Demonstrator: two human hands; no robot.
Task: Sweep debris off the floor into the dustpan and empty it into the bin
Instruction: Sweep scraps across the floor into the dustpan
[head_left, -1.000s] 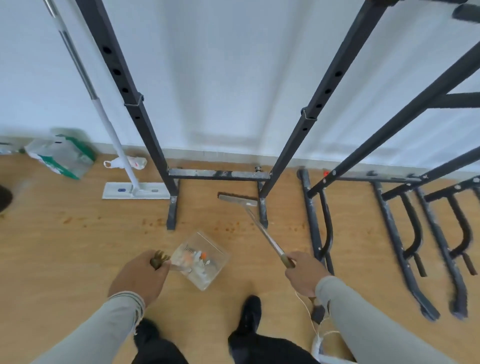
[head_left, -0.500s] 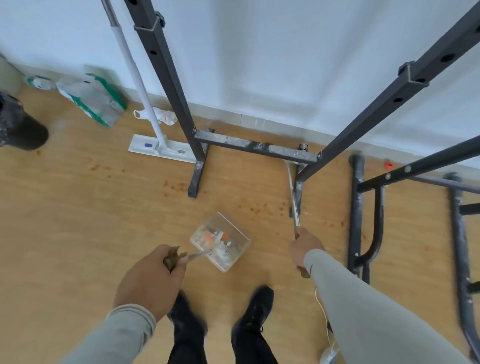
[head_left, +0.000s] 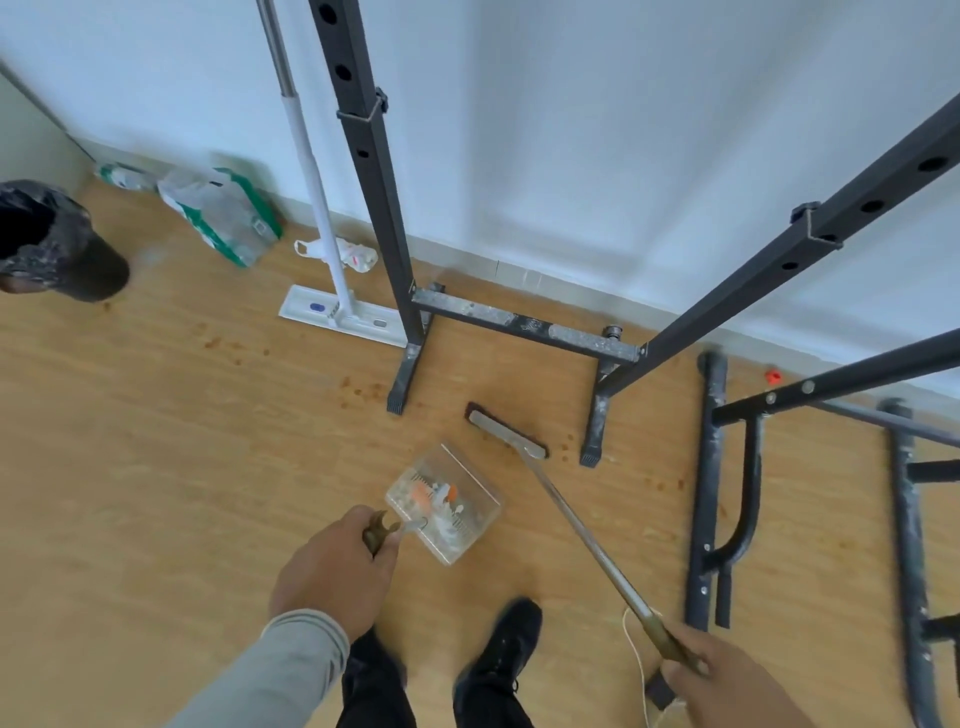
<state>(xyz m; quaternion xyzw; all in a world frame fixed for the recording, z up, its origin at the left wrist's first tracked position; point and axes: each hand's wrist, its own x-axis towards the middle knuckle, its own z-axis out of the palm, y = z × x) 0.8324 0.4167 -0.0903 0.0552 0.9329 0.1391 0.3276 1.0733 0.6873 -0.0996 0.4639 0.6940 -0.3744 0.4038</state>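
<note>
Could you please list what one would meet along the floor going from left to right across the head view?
Black bin → green-and-white bag → white flat mop → clear dustpan, held by the left hand → broom head → black frame lying on the floor.

The wooden floor (head_left: 156, 467) (brown-speckled) bears rack feet (head_left: 397, 400), mop (head_left: 337, 317), bin (head_left: 57, 244).

My left hand (head_left: 332, 571) reaches forward and low, fingers curled tight around a handle. My right hand (head_left: 727, 680) sits nearer my body at the lower right, gripping a long pole. Both sleeved forearms angle inward.
</note>
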